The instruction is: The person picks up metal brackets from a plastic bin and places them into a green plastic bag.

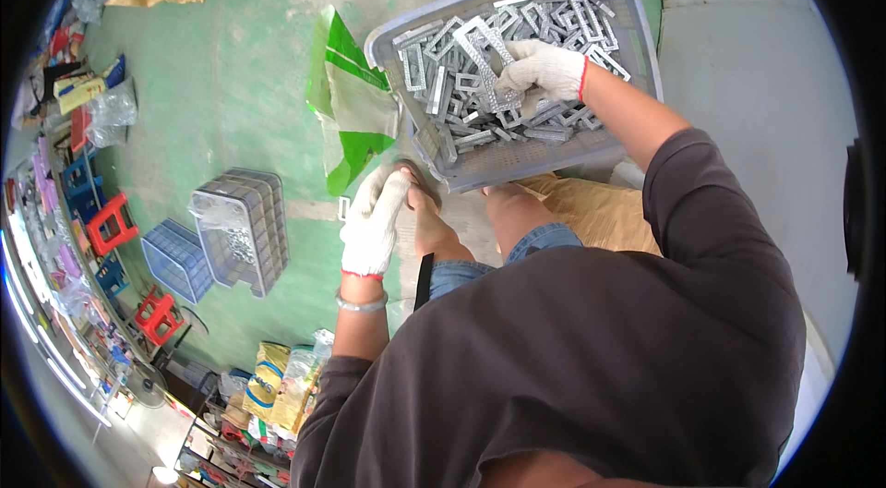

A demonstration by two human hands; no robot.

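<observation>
A large grey plastic crate [646, 54] in front of me holds a heap of silver rectangular metal frames [452, 86]. My right hand [546, 72], in a white knitted glove with a red cuff, reaches over the heap. Its fingers are closed on a long silver metal frame [482, 54], which tilts above the others. Lower and to the left, my gloved left hand [369, 225] is closed beside the crate, its fingertips curled. Whatever it holds is hidden. Against its outer side shows a small pale rectangular frame [344, 208]; whether the hand touches it is unclear.
A green and white plastic sack [346, 105] leans at the crate's left side. Brown sacking [600, 216] lies by my legs. Further left stand a grey crate [263, 229] with small parts, a blue basket [175, 262] and red stools [113, 223]. A pale wall [748, 109] rises at right.
</observation>
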